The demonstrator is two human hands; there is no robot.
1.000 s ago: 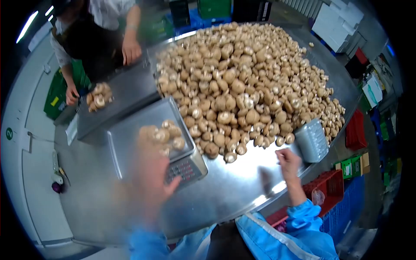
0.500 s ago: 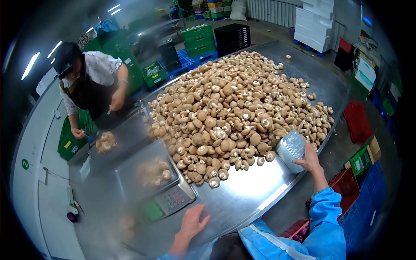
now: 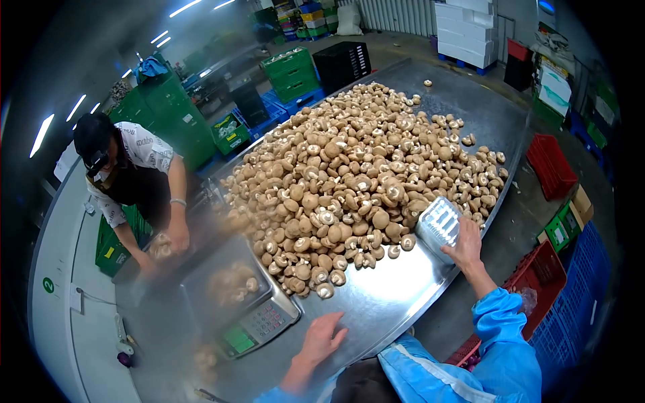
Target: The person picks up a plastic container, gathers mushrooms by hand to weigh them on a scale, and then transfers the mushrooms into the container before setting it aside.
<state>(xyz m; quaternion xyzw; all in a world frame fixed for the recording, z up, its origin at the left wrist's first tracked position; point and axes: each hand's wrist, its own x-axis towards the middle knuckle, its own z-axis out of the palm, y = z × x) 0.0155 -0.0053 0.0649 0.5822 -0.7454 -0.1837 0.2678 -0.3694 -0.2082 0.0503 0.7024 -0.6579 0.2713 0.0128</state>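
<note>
A big heap of brown shiitake mushrooms (image 3: 356, 174) covers much of the steel table (image 3: 396, 289). At the heap's near right edge, my right hand (image 3: 465, 245) grips a clear plastic tray (image 3: 438, 223), tilted against the mushrooms. My left hand (image 3: 322, 339) hovers over the table's near side, holding nothing, its thumb apart from the fingers. Left of it is a digital scale (image 3: 265, 322) with a green display. A blurred tray of mushrooms (image 3: 232, 282) rests on the scale's pan.
Across the table a co-worker (image 3: 138, 168) bends over, both hands around some mushrooms (image 3: 161, 246). Beside me on the right stand a red crate (image 3: 541, 282) and a blue crate (image 3: 578, 289). Green crates (image 3: 290, 74) and a black crate (image 3: 342, 64) are stacked behind the table.
My right hand has tipped the plastic tray more upright beside the heap. My left hand has shifted slightly right. The co-worker has leaned down and brought both hands together at the mushrooms.
</note>
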